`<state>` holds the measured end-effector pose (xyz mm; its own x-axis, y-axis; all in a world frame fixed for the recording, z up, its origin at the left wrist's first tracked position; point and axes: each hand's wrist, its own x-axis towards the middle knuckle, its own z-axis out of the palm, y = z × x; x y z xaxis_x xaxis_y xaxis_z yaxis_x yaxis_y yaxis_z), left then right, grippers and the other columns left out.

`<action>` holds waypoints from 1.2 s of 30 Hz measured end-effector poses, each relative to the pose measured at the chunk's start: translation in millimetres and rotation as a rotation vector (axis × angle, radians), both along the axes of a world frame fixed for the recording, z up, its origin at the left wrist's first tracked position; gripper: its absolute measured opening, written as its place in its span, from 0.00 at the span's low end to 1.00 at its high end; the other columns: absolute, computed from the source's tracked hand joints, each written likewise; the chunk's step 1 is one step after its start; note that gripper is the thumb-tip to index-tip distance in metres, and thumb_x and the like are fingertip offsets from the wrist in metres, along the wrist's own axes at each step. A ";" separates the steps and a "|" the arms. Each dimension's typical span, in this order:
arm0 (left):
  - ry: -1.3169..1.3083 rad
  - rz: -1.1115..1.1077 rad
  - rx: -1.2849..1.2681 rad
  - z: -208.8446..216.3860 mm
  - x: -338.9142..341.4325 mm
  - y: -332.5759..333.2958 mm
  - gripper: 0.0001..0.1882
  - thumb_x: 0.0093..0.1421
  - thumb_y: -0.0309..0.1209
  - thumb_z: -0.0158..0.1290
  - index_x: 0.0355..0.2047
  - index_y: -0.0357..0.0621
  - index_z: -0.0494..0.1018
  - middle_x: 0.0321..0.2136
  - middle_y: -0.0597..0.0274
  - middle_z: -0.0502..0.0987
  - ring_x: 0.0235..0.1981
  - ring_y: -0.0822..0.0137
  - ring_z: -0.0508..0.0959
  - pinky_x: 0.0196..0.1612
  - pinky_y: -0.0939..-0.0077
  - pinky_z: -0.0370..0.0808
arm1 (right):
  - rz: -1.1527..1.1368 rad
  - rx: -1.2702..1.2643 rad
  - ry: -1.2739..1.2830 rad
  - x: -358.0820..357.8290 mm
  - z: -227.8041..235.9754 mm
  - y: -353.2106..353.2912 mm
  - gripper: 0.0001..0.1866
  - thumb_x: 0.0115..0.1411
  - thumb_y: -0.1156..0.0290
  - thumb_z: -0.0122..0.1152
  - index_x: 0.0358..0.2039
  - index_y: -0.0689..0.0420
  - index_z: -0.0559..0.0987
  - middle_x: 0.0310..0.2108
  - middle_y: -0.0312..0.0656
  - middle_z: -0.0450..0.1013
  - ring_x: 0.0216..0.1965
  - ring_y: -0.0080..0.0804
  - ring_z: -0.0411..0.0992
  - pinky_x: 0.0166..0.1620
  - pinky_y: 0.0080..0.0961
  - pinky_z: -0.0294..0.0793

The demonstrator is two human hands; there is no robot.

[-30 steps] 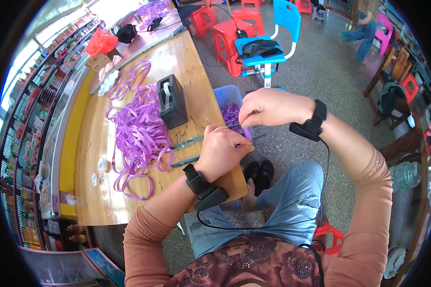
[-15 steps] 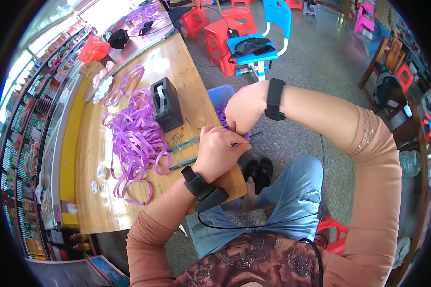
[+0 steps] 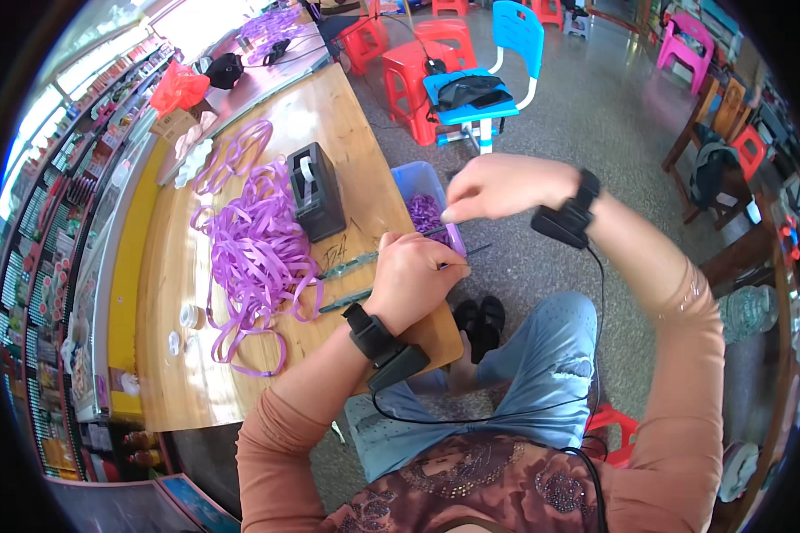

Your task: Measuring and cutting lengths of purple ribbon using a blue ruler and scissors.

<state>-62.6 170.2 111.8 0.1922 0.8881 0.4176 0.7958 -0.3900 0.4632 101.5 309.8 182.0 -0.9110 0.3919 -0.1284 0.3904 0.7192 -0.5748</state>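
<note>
My left hand (image 3: 418, 277) is closed in a pinch at the right edge of the wooden table (image 3: 351, 115). What its fingertips hold is too small to make out. Two thin dark-green rods (image 3: 347, 299) run beneath this hand and stick out past the edge. My right hand (image 3: 505, 185) hangs in the air to the right, slightly blurred, fingers curled with thumb and forefinger close together; anything in them is hidden. Below and left of it sits a bluish plastic bin (image 3: 412, 176) with small purple pieces (image 3: 425, 211). A heap of purple ribbon (image 3: 258, 244) lies on the table beside a black tape dispenser (image 3: 316, 194).
A small white round container (image 3: 189, 315) stands near the table's left side. Past the table are a blue chair (image 3: 471, 111) with a black bag and red stools (image 3: 409, 84). Shelves of goods (image 3: 58, 258) line the left. A black cable (image 3: 498, 417) crosses my lap.
My right hand has come away from the left hand, moving up and to the right, uncovering the bin and its purple pieces. My left hand stays nearly in place, still pinched.
</note>
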 end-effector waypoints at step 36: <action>0.014 0.138 -0.005 3.8 9.6 -6.4 0.02 0.44 0.33 0.64 0.21 0.55 0.82 0.31 0.69 0.79 0.41 0.62 0.75 0.51 0.61 0.62 | -0.630 -1.018 0.501 22.0 -88.8 -51.7 0.18 0.57 0.54 0.67 0.34 0.58 0.81 0.29 0.36 0.77 0.27 0.19 0.72 0.34 0.18 0.73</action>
